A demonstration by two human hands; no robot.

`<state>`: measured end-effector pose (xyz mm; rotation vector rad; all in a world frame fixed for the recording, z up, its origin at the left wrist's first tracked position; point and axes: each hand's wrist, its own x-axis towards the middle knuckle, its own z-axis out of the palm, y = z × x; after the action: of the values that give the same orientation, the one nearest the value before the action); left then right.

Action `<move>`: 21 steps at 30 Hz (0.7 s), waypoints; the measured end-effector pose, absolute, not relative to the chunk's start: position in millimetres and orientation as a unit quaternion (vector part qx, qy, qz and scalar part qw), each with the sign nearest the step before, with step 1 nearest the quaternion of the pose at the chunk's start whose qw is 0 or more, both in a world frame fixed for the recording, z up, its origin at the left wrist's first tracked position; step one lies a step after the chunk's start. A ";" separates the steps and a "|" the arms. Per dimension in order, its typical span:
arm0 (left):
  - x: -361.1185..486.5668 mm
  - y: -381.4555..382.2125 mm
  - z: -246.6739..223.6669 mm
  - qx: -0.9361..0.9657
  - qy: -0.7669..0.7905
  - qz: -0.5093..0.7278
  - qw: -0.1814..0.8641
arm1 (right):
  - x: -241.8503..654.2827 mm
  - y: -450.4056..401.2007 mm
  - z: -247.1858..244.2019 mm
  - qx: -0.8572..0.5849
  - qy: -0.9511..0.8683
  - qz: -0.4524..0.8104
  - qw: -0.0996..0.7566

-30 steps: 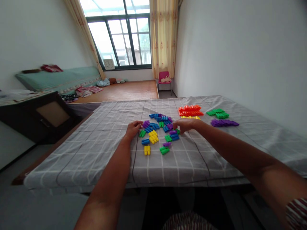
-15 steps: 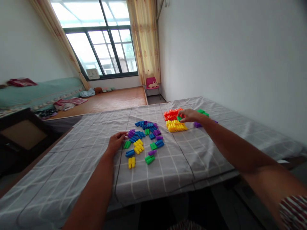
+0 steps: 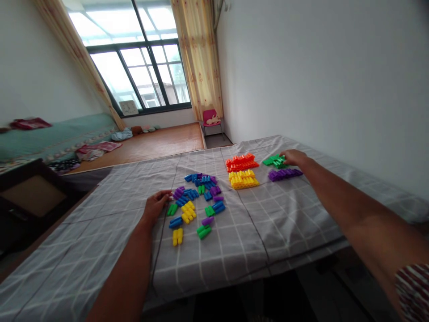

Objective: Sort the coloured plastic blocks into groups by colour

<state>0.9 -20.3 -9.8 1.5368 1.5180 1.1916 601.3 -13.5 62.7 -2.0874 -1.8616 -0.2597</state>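
Note:
My left hand rests on the cloth at the left edge of a loose scatter of plastic building blocks. Its loosely bent fingers point at a purple block, and whether they touch it is unclear. On the right, my right hand is at the group of green blocks, its fingers closed on a green block. Below that group lies a row of purple blocks. Orange-red blocks and yellow blocks are stacked by colour left of them.
Several blue blocks, along with yellow, green and purple ones, lie mixed in front of me. A grey checked cloth covers the table. A dark cabinet stands at the left, a white wall at the right.
My right hand has moved right with the green block, from above the orange-red and yellow stacks to the green group. My left hand stays beside the purple block. The view has shifted slightly.

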 end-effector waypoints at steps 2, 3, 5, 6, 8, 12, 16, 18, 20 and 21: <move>2.6 -21.2 -8.9 0.586 0.579 0.458 0.334 | 594.1 -15.2 70.9 -0.731 -0.660 -0.081 0.150; 3.8 -21.8 -8.3 0.585 0.577 0.460 0.336 | 589.1 -15.0 75.0 -0.730 -0.665 -0.073 0.140; 6.5 -23.0 -7.9 0.585 0.569 0.466 0.340 | 573.2 -12.4 81.6 -0.718 -0.681 -0.066 0.129; 7.8 -23.4 -8.0 0.586 0.564 0.471 0.342 | 561.2 -10.5 83.7 -0.709 -0.691 -0.062 0.125; 9.7 -23.6 -9.4 0.583 0.556 0.478 0.349 | 527.6 -7.1 85.4 -0.688 -0.713 -0.056 0.119; 10.6 -22.5 -14.0 0.585 0.550 0.479 0.355 | 428.2 -10.3 79.6 -0.575 -0.811 -0.015 0.111; 11.1 -23.3 -16.1 0.592 0.540 0.480 0.356 | 331.2 -15.8 63.8 -0.426 -0.900 0.023 0.088; 12.0 -24.7 -15.8 0.590 0.541 0.480 0.360 | 300.6 -10.4 54.3 -0.406 -0.910 0.017 0.076; 13.3 -26.0 -15.3 0.588 0.544 0.478 0.361 | 283.6 0.0 46.3 -0.382 -0.922 0.029 0.058; 14.0 -26.4 -15.0 0.587 0.544 0.477 0.362 | 279.0 5.8 43.4 -0.367 -0.928 0.038 0.047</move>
<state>14.0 -26.4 -15.0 1.5127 1.4019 1.2293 279.0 5.8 43.4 -1.1182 -2.8324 0.1163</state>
